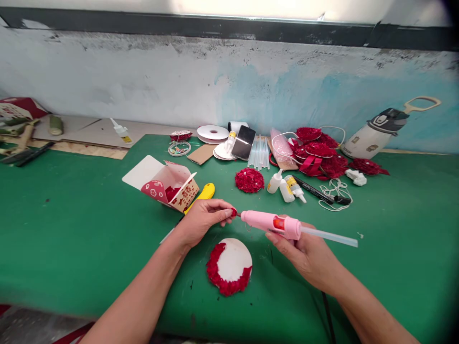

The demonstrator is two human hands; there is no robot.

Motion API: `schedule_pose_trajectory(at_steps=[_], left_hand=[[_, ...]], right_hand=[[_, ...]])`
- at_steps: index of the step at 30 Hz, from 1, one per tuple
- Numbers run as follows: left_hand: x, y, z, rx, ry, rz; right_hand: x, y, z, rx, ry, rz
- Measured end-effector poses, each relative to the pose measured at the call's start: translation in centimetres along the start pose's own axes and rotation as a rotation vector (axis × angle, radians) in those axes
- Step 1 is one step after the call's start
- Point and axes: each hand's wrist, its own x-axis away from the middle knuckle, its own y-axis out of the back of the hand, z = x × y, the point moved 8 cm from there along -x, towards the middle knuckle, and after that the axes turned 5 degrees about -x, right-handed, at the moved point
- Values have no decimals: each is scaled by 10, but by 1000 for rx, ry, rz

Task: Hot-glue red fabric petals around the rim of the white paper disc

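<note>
In the right hand, pink glue gun, nozzle at red scrap.

Left bare hand is pinching 1 small red fabric piece; right bare hand is pointing a pink plastic glue gun at it. 1 round white disc, partly edged with red ruffles, is lying on a green tabletop.

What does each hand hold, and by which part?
The right hand grips the pink plastic glue gun from beneath, near its rear; the exact grip is hidden. The left hand pinches a small, red, fabric-like piece by the end away from the nozzle.
</note>
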Motion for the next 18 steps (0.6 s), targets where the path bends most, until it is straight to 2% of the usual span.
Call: schedule_pose_trajectory(at_steps=[13,18], left_hand=[[-1,-1,3,19,23,5],[1,-1,0,23,25,26]], right_hand=[[-1,-1,0,14,6,12],[-2,2,0,53,7,-23]])
